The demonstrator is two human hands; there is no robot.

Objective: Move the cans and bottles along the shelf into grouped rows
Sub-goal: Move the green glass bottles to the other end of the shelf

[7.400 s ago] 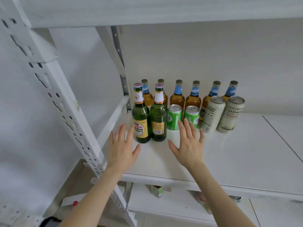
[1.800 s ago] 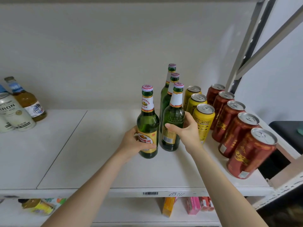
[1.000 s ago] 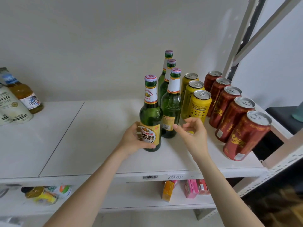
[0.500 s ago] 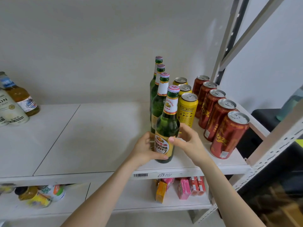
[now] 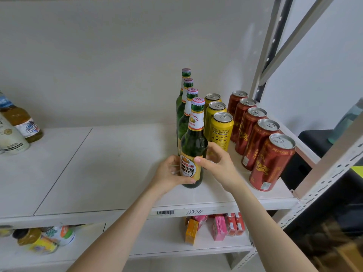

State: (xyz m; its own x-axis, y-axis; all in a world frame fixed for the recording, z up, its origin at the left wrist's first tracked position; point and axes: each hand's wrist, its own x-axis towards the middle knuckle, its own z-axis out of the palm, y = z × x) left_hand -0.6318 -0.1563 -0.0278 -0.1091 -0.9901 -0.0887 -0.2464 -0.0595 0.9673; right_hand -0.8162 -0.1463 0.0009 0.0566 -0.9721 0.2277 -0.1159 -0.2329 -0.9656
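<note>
The green bottle [image 5: 193, 150] stands upright on the shelf [image 5: 98, 163], heading a single file of three more green bottles [image 5: 183, 122] right behind it. The left hand [image 5: 170, 173] grips its labelled lower body. The right hand [image 5: 218, 163] holds the other side, thumb on the label and fingers [image 5: 213, 154] curled round the back.

To seat it well, I would keep the base flat, line it up with the file, and release one hand at a time. A tall glass bottle probably tips if pushed high, so the low grip suits.

Just right of the bottle stands a row of yellow cans [image 5: 222, 130]. The right hand's fingers sit in that narrow gap and could knock the front can. Further right is a row of red cans [image 5: 271, 161]. Far to its left, well apart, are a brown bottle [image 5: 21, 122] and a white can [image 5: 9, 138]. Small boxes [image 5: 225, 226] sit on the level below.
</note>
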